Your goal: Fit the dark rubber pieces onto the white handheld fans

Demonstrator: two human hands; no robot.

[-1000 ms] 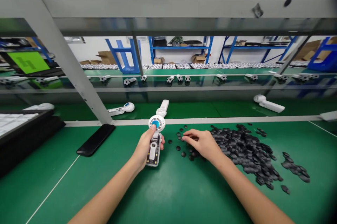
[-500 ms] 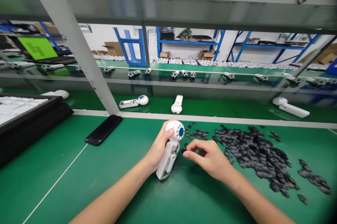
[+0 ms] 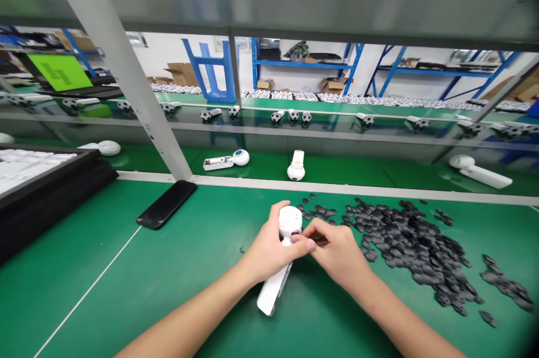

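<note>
Swung round since the earlier frame, the white handheld device [image 3: 283, 257] now has its rounded head turned up and away from you, and the blue disc on that head no longer shows. Its long axis runs on a slant across the green counter [image 3: 105, 290]: the head sits at the top, near the middle of your view, and the flat handle slopes down toward you and to the left, its end just below your left hand. You are clenching the neck under the head with your left hand [image 3: 269, 248], with the fingers [image 3: 310, 244] wrapped across the front. Your right hand [image 3: 337, 252] is right beside it, its fingers [image 3: 315, 229] closed in a pinch against the head. A dark edge shows at the pinch, but you can't tell from this view if it's one of the black hexagonal patches [image 3: 415, 251]. Those patches lie in a wide heap on the counter to your right, with a few strays close to the device's head. A black phone [image 3: 166, 205] lies face down to your left, well apart from your hands.
</note>
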